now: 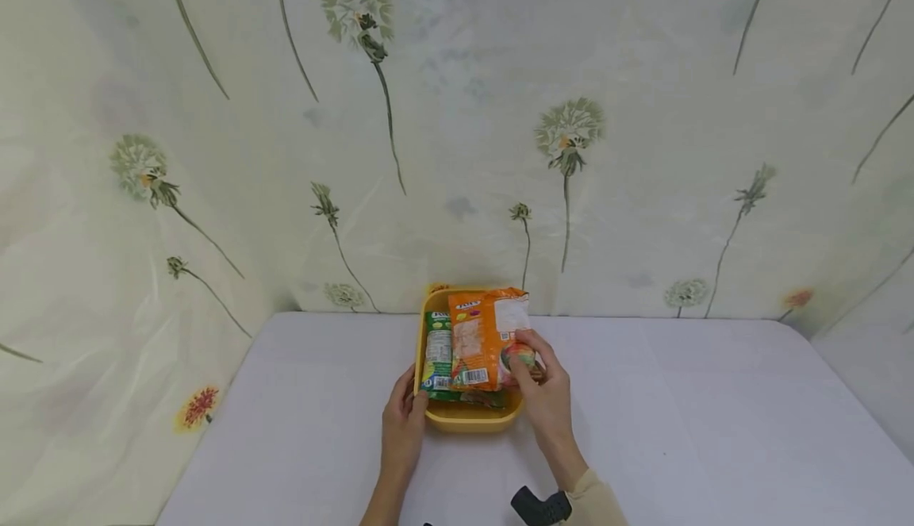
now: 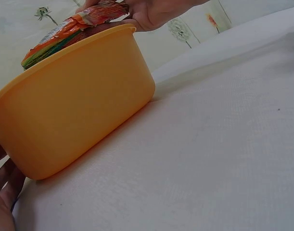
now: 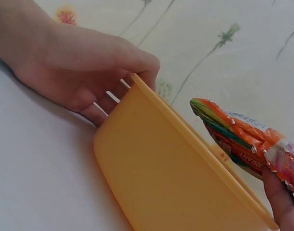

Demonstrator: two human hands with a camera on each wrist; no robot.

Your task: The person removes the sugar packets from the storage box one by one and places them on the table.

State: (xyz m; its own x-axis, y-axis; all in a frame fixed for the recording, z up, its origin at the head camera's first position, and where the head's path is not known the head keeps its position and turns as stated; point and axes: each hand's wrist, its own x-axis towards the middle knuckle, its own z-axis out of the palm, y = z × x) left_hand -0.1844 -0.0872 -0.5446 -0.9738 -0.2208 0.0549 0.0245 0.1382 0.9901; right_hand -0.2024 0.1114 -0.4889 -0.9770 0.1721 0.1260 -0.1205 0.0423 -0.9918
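Note:
A yellow plastic container (image 1: 471, 425) stands on the white-covered table, with packets inside. My left hand (image 1: 402, 431) grips its left side; in the right wrist view that hand's thumb bends over the rim and the other fingers lie along the outer wall. My right hand (image 1: 548, 403) pinches the lower right part of an orange snack packet (image 1: 471, 351), thumb on its printed face. That packet lies over a green packet (image 1: 438, 347), which shows at the left. In the right wrist view, the held orange packet (image 3: 252, 134) overlaps a green-edged one at the rim.
The white tablecloth (image 1: 321, 415) spreads to both sides of the container. Behind the table hangs a pale curtain (image 1: 457, 153) printed with dandelions, close to the container's far end. A black device (image 1: 540, 506) sits by the right wrist's beige sleeve (image 1: 594, 501).

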